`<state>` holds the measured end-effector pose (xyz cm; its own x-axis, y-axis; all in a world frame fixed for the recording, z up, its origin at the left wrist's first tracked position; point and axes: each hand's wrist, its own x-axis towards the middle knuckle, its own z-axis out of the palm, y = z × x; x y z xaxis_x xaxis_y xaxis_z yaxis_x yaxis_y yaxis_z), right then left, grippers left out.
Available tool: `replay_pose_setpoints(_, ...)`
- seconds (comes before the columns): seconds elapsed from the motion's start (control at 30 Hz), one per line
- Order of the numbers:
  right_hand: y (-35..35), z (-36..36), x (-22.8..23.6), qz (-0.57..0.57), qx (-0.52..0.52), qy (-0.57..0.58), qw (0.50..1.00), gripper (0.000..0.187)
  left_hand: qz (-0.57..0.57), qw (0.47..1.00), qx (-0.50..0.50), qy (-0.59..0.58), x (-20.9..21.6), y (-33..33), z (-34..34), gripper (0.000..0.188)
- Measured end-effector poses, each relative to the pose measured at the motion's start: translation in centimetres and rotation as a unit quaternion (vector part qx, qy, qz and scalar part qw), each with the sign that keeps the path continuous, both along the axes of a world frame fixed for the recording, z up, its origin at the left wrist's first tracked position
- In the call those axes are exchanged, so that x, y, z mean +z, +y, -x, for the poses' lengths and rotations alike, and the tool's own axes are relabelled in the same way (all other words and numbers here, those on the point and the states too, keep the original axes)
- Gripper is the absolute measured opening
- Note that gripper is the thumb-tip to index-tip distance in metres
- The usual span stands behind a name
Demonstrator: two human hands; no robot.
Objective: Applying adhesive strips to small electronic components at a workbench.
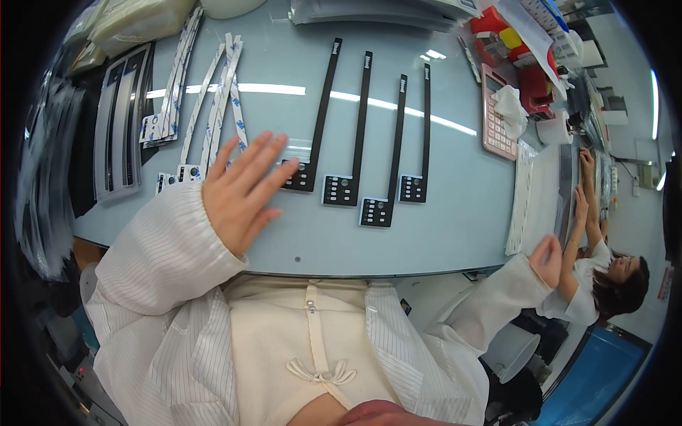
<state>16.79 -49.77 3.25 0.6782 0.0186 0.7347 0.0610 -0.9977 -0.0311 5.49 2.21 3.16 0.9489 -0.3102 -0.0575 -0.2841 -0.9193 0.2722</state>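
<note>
Several black L-shaped strips with small button-like panels at their lower ends lie side by side on the pale table. My left hand is spread flat, its fingertips over the panel of the leftmost black strip; that panel is partly covered. Further right lie a second strip, a third strip and a shorter strip. My right hand is off the table's right front corner, beside a stack of white strips. Its fingers are curled together, and nothing shows in them.
White-and-blue backing strips lie left of the black ones. Beyond are clear-wrapped panels and plastic bags. A pink calculator, crumpled tissue and red bins stand at right. A co-worker works at the far right.
</note>
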Motion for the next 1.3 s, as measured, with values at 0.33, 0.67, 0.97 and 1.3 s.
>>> replay_pose_setpoints(0.33, 21.4, 1.3, 6.3, 0.064, 0.454, 0.038, 0.888, 0.029, -0.005, 0.996, 0.078, -0.051, 0.7, 4.4, 2.3, 0.061)
replay_pose_setpoints(0.67, 26.7, 1.3, 3.4, 0.09, 0.687, 0.016, 0.721, 0.023, 0.294, 0.924, 0.164, -0.18, 6.7, 10.7, 5.9, 0.038)
replay_pose_setpoints(0.97, 27.7, 1.0, 1.6, 0.025, 0.647, -0.123, 0.752, 0.032, 0.273, 0.946, -0.021, -0.172, 6.6, 6.6, -1.0, 0.052)
replay_pose_setpoints(1.3, 28.5, 0.6, 2.5, 0.065, 0.592, -0.146, 0.79, 0.036, 0.343, 0.922, -0.103, -0.148, 7.5, 2.3, -6.6, 0.036)
